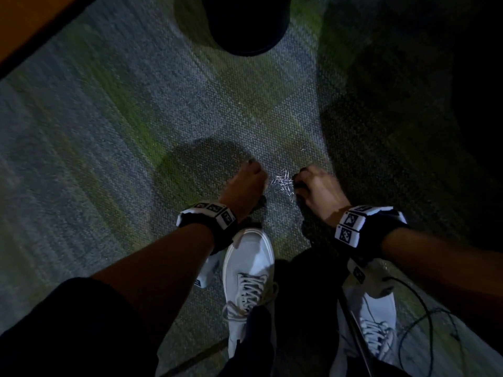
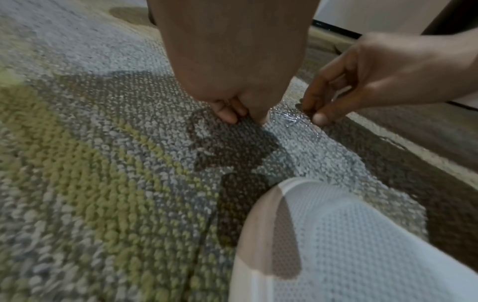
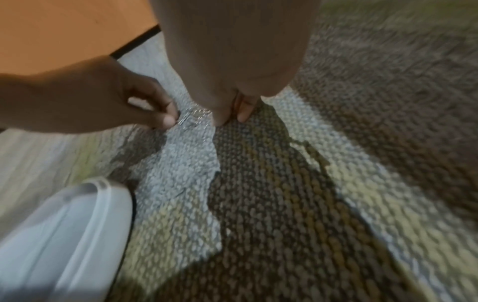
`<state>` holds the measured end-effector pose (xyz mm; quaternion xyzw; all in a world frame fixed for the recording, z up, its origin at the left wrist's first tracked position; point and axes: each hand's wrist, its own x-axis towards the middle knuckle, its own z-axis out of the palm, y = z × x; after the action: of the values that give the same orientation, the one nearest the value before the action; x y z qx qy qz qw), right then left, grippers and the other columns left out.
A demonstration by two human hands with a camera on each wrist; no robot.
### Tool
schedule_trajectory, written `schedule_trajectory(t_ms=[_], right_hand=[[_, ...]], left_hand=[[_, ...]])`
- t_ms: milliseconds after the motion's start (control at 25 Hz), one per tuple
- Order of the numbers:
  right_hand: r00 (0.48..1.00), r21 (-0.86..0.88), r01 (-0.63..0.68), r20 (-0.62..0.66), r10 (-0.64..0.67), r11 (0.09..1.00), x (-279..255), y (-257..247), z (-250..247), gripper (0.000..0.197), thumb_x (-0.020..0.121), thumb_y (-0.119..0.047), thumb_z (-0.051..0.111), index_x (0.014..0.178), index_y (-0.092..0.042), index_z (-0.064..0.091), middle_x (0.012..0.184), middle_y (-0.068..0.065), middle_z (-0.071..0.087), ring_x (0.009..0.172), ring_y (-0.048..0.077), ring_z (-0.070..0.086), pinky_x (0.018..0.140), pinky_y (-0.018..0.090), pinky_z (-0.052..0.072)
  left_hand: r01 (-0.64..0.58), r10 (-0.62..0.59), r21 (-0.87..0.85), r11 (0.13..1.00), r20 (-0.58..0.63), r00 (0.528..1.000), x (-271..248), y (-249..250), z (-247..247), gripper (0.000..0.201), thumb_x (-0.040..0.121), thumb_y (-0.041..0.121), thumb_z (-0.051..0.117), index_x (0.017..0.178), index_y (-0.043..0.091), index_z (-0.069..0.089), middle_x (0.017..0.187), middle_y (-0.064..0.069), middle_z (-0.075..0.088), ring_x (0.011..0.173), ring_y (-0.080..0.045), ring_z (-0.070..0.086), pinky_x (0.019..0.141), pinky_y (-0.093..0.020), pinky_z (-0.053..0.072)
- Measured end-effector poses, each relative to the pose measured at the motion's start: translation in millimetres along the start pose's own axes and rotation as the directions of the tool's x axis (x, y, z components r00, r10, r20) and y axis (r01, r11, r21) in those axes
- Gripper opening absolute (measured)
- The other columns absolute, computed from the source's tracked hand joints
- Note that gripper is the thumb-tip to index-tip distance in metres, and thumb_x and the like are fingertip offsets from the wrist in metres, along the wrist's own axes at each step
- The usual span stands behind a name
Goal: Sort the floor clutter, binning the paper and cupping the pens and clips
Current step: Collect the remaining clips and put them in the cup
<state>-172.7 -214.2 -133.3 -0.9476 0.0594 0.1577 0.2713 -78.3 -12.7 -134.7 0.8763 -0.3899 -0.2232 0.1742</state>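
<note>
Both hands down on carpet (image 1: 136, 118), left hand (image 1: 246, 186) pinching at paper clips (image 1: 283, 182), right hand (image 1: 317, 186) curled beside, grip unclear; risk: clips snagging in pile, scattering

Dim, motion-blurred views; hard shadows across the carpet (image 1: 136, 118).

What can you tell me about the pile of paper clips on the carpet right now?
The paper clips are thin, silvery wire, lying in a small loose heap on the grey-green carpet, just ahead of the white shoe. One stray lies a little farther out. The left hand and right hand flank the heap, fingertips down at its edges; the left pinches a clip.
</note>
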Motion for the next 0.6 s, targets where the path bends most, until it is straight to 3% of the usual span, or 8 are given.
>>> schedule_trajectory(t_ms=[80,160,240,320,400,480,600], right_hand=[[1.000,-0.020,0.029,0.011,-0.028,0.999,3.0,-4.5,2.4,0.013,0.084,-0.005,0.063,0.096,-0.008,0.068,0.097,0.013,0.060,0.093,0.036,0.060,0.080,0.041,0.051],[0.996,-0.009,0.067,0.059,-0.066,0.998,6.5,-9.2,3.7,0.015,0.082,-0.001,0.063,0.091,-0.011,0.069,0.095,0.011,0.060,0.091,0.034,0.061,0.079,0.040,0.052],[0.995,0.069,0.054,0.079,-0.060,0.996,11.2,-13.7,0.7,0.017,0.080,-0.001,0.061,0.087,-0.015,0.069,0.096,0.008,0.062,0.090,0.032,0.062,0.080,0.039,0.052],[1.000,0.149,-0.014,-0.007,0.015,0.989,19.7,-13.8,-2.9,0.017,0.082,-0.005,0.059,0.092,-0.015,0.069,0.101,0.009,0.063,0.093,0.031,0.063,0.085,0.038,0.052],[0.995,0.143,-0.060,-0.065,0.070,0.988,26.7,-14.1,-3.9,0.026,0.086,-0.007,0.059,0.110,-0.010,0.068,0.109,0.012,0.061,0.101,0.031,0.061,0.092,0.037,0.050],[0.998,0.074,-0.039,-0.037,0.042,0.997,29.3,-15.1,-1.7,0.040,0.083,-0.002,0.058,0.122,-0.008,0.063,0.113,0.013,0.056,0.109,0.031,0.055,0.098,0.039,0.047],[0.998,0.007,0.068,0.018,-0.068,0.998,24.6,-14.9,2.6,0.042,0.072,0.003,0.062,0.111,-0.012,0.068,0.110,0.008,0.054,0.107,0.028,0.051,0.094,0.038,0.047]], left_hand=[[-0.034,0.020,0.140,0.990,0.095,0.995,-0.2,1.5,3.0,0.011,0.078,0.011,0.067,0.087,0.006,0.063,0.097,-0.013,0.061,0.100,-0.036,0.055,0.094,-0.048,0.046],[-0.076,0.039,0.240,0.968,0.157,0.987,0.6,10.8,0.7,0.012,0.075,0.007,0.067,0.084,0.001,0.064,0.089,-0.017,0.063,0.094,-0.039,0.058,0.093,-0.047,0.048],[-0.099,0.051,0.239,0.966,0.199,0.979,2.8,19.8,4.8,0.015,0.078,0.008,0.059,0.088,-0.002,0.065,0.090,-0.021,0.064,0.093,-0.040,0.059,0.087,-0.048,0.051],[-0.045,0.012,0.159,0.986,0.199,0.980,3.6,21.8,8.2,0.023,0.088,0.008,0.046,0.100,-0.002,0.063,0.102,-0.022,0.063,0.102,-0.039,0.055,0.091,-0.049,0.047],[-0.032,0.026,0.058,0.998,0.105,0.994,3.0,17.9,8.6,0.017,0.085,0.006,0.048,0.092,0.000,0.062,0.096,-0.021,0.061,0.095,-0.039,0.057,0.088,-0.047,0.045],[0.023,-0.026,-0.054,0.998,-0.070,0.997,2.0,12.5,5.6,0.007,0.085,0.001,0.054,0.082,0.001,0.060,0.086,-0.019,0.060,0.085,-0.037,0.057,0.079,-0.041,0.040],[0.131,-0.150,-0.150,0.980,-0.118,0.982,6.7,4.8,0.4,0.009,0.092,0.009,0.054,0.087,0.006,0.060,0.092,-0.014,0.058,0.091,-0.033,0.055,0.081,-0.047,0.044]])
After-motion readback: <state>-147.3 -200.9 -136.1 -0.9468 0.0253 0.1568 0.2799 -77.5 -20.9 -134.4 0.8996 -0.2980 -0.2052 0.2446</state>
